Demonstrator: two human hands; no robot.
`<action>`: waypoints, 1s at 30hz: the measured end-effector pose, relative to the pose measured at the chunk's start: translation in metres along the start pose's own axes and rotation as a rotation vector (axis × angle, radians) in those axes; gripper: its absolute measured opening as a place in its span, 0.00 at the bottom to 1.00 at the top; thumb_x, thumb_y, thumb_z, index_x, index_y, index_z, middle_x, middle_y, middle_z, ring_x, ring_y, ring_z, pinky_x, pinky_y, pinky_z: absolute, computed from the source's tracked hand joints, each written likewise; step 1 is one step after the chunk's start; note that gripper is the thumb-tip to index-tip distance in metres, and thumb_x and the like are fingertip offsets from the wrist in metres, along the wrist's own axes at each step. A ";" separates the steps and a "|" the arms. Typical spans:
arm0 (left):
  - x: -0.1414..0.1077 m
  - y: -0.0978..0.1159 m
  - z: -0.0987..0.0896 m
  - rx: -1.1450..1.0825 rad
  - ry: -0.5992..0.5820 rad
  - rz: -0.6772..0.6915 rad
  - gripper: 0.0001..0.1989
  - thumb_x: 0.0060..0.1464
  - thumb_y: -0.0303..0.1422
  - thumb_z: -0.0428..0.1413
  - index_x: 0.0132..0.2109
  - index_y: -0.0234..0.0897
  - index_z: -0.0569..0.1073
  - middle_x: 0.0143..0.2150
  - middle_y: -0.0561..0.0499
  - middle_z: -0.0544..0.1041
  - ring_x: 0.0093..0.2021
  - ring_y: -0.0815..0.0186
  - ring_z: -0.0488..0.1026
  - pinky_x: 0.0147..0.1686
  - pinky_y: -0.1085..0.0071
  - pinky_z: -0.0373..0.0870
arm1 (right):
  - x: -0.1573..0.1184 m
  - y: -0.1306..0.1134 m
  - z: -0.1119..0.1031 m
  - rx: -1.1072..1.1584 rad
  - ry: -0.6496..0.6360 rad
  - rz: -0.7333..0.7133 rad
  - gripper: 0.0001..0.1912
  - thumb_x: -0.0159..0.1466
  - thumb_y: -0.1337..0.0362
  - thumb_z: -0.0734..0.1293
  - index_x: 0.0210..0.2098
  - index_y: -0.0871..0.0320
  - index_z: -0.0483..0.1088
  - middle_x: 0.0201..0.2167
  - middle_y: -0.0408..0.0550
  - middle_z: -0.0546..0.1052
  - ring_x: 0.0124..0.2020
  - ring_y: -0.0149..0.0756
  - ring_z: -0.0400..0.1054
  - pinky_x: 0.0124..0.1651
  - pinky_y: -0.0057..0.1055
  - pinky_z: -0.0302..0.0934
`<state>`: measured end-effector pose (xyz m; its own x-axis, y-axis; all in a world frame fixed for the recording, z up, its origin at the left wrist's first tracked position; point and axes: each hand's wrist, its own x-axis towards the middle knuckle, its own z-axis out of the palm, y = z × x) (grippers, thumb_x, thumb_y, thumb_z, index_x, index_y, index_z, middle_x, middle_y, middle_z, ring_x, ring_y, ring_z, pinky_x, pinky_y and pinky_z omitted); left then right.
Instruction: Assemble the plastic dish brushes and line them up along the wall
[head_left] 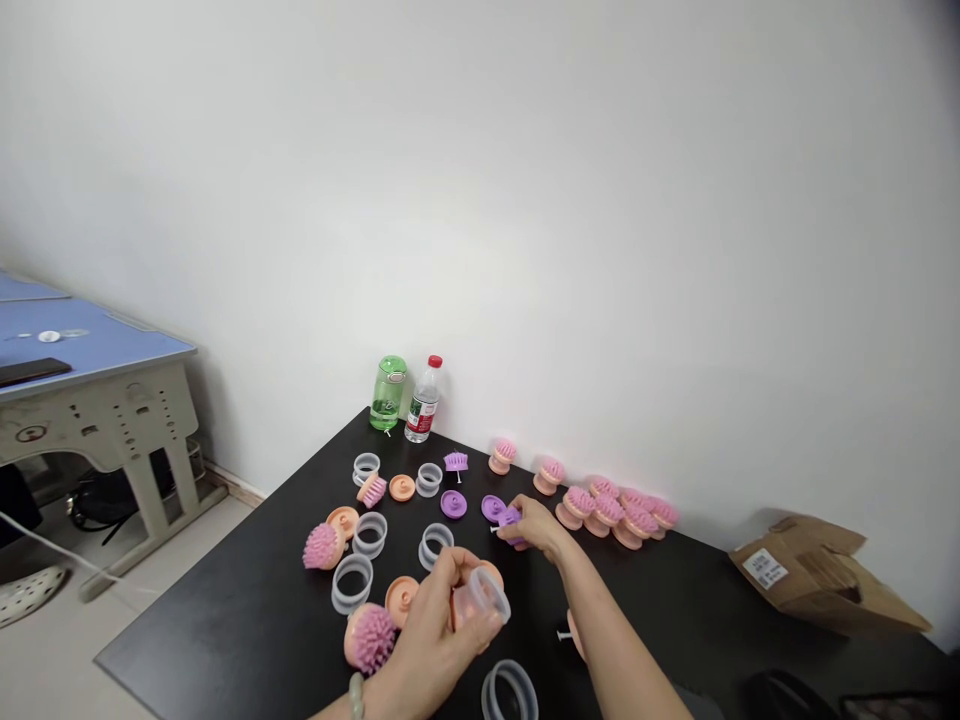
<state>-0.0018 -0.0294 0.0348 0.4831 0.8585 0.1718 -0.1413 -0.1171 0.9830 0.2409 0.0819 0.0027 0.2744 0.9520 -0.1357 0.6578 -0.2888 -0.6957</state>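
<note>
Left hand (431, 640) curled closed around a clear plastic ring (480, 597); right hand (536, 527) pinching a purple brush head (510, 520), just beside a purple disc (493, 508), pink massage brushes (607, 510) just beyond.

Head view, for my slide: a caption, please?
Left hand holds a clear plastic ring; right hand grips a purple plastic piece.
</note>
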 end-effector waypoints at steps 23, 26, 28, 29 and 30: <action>0.008 -0.013 -0.002 -0.136 0.211 -0.055 0.16 0.52 0.42 0.62 0.42 0.39 0.67 0.38 0.52 0.72 0.39 0.64 0.71 0.40 0.69 0.67 | -0.111 -0.037 0.003 0.423 -0.217 -0.399 0.25 0.59 0.57 0.70 0.55 0.55 0.67 0.54 0.54 0.75 0.52 0.46 0.73 0.50 0.41 0.68; 0.009 -0.017 0.000 -0.146 0.133 -0.022 0.17 0.51 0.41 0.63 0.40 0.39 0.67 0.36 0.53 0.70 0.38 0.64 0.71 0.39 0.69 0.68 | -0.150 -0.048 0.010 0.383 -0.300 -0.485 0.27 0.53 0.65 0.74 0.53 0.52 0.70 0.49 0.47 0.78 0.49 0.45 0.73 0.51 0.39 0.67; 0.008 -0.021 0.001 -0.116 0.097 0.004 0.17 0.51 0.41 0.63 0.41 0.39 0.67 0.38 0.51 0.71 0.41 0.62 0.72 0.43 0.66 0.70 | -0.154 -0.047 0.011 0.285 -0.203 -0.496 0.24 0.52 0.67 0.73 0.50 0.52 0.72 0.46 0.45 0.79 0.47 0.44 0.73 0.51 0.38 0.65; 0.008 -0.022 0.002 -0.099 0.098 0.012 0.18 0.51 0.41 0.63 0.43 0.39 0.67 0.41 0.50 0.72 0.44 0.61 0.72 0.45 0.65 0.70 | -0.150 -0.043 0.011 0.256 -0.140 -0.480 0.22 0.52 0.67 0.72 0.47 0.52 0.73 0.45 0.45 0.79 0.47 0.44 0.73 0.51 0.38 0.65; 0.007 -0.024 0.002 -0.082 0.106 0.014 0.19 0.52 0.41 0.63 0.46 0.39 0.66 0.43 0.48 0.72 0.47 0.59 0.72 0.48 0.63 0.69 | -0.142 -0.037 0.010 0.240 -0.073 -0.445 0.21 0.51 0.66 0.72 0.45 0.53 0.74 0.43 0.46 0.79 0.46 0.44 0.73 0.50 0.37 0.66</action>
<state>0.0066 -0.0214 0.0130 0.3875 0.9055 0.1733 -0.2198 -0.0918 0.9712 0.1708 -0.0414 0.0411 -0.0512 0.9846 0.1674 0.5173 0.1695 -0.8388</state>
